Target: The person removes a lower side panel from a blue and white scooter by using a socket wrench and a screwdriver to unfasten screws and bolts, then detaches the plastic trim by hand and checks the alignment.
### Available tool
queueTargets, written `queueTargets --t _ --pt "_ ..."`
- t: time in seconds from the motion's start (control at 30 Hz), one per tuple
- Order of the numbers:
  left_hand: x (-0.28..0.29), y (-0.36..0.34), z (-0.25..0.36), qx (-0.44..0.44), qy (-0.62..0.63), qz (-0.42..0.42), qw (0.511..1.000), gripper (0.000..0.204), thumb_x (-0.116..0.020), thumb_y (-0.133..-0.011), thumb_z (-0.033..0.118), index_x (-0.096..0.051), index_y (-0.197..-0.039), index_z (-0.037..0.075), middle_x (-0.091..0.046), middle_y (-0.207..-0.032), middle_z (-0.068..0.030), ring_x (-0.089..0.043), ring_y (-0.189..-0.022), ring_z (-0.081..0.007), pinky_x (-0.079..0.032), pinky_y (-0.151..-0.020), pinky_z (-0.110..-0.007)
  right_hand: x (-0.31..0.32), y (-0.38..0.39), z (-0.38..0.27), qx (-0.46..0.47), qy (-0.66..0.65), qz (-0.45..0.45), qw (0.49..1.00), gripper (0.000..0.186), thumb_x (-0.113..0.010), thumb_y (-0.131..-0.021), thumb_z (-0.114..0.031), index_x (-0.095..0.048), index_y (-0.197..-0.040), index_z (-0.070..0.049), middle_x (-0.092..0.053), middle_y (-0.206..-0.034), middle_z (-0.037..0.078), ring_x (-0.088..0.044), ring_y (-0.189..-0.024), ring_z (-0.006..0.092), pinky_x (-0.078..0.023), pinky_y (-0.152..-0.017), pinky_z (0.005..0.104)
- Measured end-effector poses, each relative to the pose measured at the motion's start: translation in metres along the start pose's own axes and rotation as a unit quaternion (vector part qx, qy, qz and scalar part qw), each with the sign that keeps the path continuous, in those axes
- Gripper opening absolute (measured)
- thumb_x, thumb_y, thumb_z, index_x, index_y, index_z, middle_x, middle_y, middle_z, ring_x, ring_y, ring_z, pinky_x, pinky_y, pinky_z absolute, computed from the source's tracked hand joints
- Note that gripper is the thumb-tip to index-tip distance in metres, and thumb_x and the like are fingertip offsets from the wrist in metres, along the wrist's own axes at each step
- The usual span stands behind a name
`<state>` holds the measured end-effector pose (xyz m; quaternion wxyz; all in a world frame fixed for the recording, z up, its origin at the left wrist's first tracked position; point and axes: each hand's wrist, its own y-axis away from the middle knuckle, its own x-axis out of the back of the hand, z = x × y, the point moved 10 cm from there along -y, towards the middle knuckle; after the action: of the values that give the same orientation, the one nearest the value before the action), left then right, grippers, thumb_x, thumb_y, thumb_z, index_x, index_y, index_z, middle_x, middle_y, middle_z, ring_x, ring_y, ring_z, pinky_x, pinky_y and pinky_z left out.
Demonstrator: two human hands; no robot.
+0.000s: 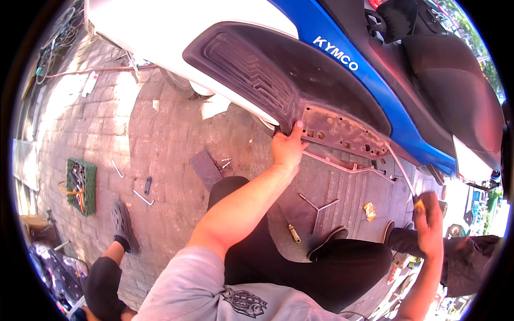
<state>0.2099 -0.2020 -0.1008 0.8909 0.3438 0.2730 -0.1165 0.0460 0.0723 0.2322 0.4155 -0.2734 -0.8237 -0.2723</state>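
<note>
A white and blue scooter [332, 37] stands across the top of the view, with a dark plastic footboard [246, 72]. At its lower middle, a rusty, dusty plate [342, 125] with several holes lies exposed. My left hand [289, 147] is closed on the footboard's lower edge, thumb on top, the other fingers mostly hidden underneath. In my right hand [430, 227] is a long screwdriver [402, 172] with a yellowish handle. Its thin shaft slants up to the rear end of the rusty plate; whether the tip is inserted there I cannot tell.
On the paving lie a Y-shaped wrench [318, 211], another screwdriver [293, 232], a yellow packet [369, 211], a dark box [205, 168] beside small bolts [226, 162], and hex keys [143, 198]. A green basket [90, 187] holds tools. Other people's legs show left and right.
</note>
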Motion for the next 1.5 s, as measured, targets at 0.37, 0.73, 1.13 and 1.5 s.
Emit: queueTargets --t 0.37,0.73,1.13,1.5 --pt "0.005 -0.009 0.013 -0.008 0.028 0.007 1.0 0.05 -0.072 -0.102 0.019 -0.051 -0.145 0.003 -0.065 -0.134 -0.01 -0.063 -0.117 -0.0222 -0.052 -0.098 -0.04 -0.043 -0.046 -0.237 0.289 0.239 0.081 0.923 0.042 -0.065 -0.096 -0.008 -0.064 -0.138 -0.014 -0.068 -0.103 0.017 -0.067 -0.092 0.0411 -0.053 -0.082 0.0469" --pt "0.008 0.003 0.01 0.016 0.008 -0.008 1.0 0.041 -0.07 -0.104 0.022 -0.054 -0.138 0.006 -0.063 -0.136 -0.0103 -0.061 -0.123 -0.0258 -0.05 -0.107 -0.05 -0.029 -0.065 -0.255 0.38 0.419 0.172 0.806 0.039 -0.073 -0.087 -0.008 -0.077 -0.123 -0.022 -0.055 -0.086 0.007 -0.063 -0.081 0.0287 -0.054 -0.071 0.0424" --pt "-0.005 -0.005 0.014 -0.011 0.085 -0.037 0.996 0.047 -0.067 -0.104 0.011 -0.049 -0.146 0.009 -0.062 -0.138 -0.0091 -0.064 -0.12 -0.0253 -0.054 -0.1 -0.046 -0.062 -0.054 -0.238 0.376 0.487 0.228 0.754 0.052 -0.072 -0.08 -0.009 -0.071 -0.129 -0.023 -0.057 -0.098 0.005 -0.063 -0.09 0.0221 -0.058 -0.07 0.035" --pt "0.002 -0.003 0.008 0.002 0.046 -0.022 0.999 0.044 -0.068 -0.104 0.014 -0.048 -0.143 0.008 -0.06 -0.139 -0.0082 -0.061 -0.123 -0.0249 -0.053 -0.103 -0.048 -0.069 -0.057 -0.215 0.333 0.399 0.226 0.824 0.057 -0.071 -0.078 -0.005 -0.07 -0.133 -0.022 -0.058 -0.102 0.007 -0.066 -0.085 0.0248 -0.057 -0.072 0.0377"
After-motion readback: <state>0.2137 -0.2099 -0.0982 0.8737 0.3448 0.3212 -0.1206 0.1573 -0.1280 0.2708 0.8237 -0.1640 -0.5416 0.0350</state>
